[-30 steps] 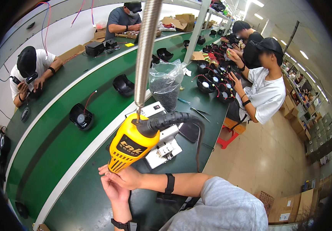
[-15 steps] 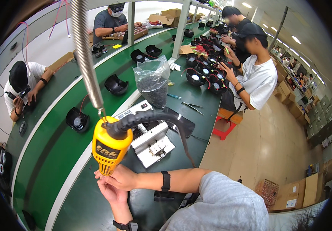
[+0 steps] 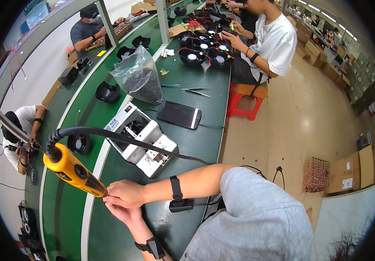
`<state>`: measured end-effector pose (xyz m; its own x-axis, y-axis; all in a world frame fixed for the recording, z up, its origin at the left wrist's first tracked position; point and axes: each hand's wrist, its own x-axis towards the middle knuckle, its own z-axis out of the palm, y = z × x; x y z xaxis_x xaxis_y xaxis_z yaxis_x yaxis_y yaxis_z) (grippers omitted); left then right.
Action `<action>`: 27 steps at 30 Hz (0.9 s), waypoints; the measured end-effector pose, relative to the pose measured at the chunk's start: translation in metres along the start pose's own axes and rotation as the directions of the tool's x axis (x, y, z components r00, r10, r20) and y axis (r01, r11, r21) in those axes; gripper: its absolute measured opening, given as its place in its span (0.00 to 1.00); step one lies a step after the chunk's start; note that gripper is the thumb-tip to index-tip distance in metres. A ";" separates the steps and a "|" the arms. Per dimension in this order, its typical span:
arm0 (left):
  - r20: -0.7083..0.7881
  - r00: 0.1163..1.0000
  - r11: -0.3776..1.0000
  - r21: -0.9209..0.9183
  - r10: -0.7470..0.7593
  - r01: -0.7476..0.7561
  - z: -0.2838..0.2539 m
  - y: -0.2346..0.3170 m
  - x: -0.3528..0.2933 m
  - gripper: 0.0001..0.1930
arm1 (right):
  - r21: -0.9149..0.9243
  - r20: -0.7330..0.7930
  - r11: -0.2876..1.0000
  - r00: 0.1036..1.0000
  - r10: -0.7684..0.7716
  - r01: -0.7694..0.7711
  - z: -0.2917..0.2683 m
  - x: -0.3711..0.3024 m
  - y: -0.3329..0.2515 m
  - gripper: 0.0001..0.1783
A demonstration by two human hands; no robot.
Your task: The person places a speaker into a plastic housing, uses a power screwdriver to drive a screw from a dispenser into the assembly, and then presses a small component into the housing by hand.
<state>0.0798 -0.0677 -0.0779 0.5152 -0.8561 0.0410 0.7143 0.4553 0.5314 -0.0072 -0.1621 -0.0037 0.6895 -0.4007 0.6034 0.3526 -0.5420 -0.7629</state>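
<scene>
A yellow electric screwdriver (image 3: 76,172) hangs slanted from a spring, its black cable running right across the bench. My right hand (image 3: 126,193) is closed, with its fingertips at the screwdriver's narrow nose. Just below it, my left hand (image 3: 126,212) is turned up with bent fingers meeting the right fingertips. What the left fingers pinch is hidden. Beyond the hands stands a white screw feeder (image 3: 154,158) with an open top. Behind that are a clear bag (image 3: 141,80) of small black pieces, a dark phone (image 3: 178,115) and metal tweezers (image 3: 196,92).
A green conveyor belt (image 3: 63,213) runs along the left, carrying black rounded housings (image 3: 107,92). More housings with speakers and wires (image 3: 192,57) crowd the far bench. A co-worker in white (image 3: 274,41) sits there on a red stool (image 3: 244,104). Two others work across the belt.
The view has shifted, bringing the bench's right side closer to the middle. The screwdriver now leans further, body to the left and nose toward my fingers. My hands remain together.
</scene>
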 end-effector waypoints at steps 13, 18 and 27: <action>0.016 0.993 0.985 0.125 0.119 -0.120 0.009 0.009 0.014 0.10 | -0.045 -0.089 0.998 0.994 -0.056 0.052 0.004 0.001 0.006 0.23; 0.172 0.982 0.976 0.187 0.081 -0.113 0.008 0.014 0.014 0.19 | -0.090 -0.079 0.996 0.997 -0.023 0.015 0.000 -0.005 -0.002 0.24; 0.124 0.953 0.525 0.811 0.276 -0.257 0.020 0.006 -0.010 0.12 | -0.013 -0.119 0.994 0.987 0.110 -0.112 -0.020 -0.012 0.003 0.24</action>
<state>0.0694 -0.0612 -0.0584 0.6295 -0.7207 0.2905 -0.1414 0.2614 0.9548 -0.0271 -0.1731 -0.0084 0.6438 -0.5426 0.5395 0.2648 -0.5035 -0.8224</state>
